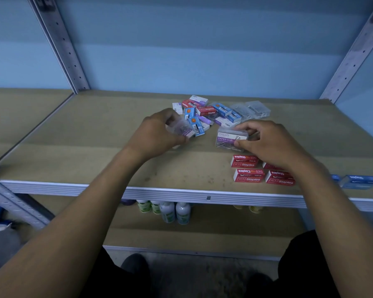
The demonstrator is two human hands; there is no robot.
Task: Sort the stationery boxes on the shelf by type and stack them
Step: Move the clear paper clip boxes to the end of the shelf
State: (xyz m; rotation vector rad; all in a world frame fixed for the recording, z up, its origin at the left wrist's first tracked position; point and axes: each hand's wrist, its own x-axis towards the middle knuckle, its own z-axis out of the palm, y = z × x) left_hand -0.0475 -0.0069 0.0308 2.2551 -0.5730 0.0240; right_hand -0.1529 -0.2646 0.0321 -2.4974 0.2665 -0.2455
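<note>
Paper-clip box (232, 140) long axis left-right, right hand (269, 143) fingers clamped; left hand (157, 134) grips another.

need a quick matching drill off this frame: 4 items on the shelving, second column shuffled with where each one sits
Items:
1. paper clip box
2. red staples boxes
3. blue box
4. bottles

Places:
A. lower shelf, under the front rail
B. far right at the shelf's front edge
C. held in the right hand
D. grouped near the front edge, below the right hand

Pairs: 1-C, 2-D, 3-B, 4-A
</note>
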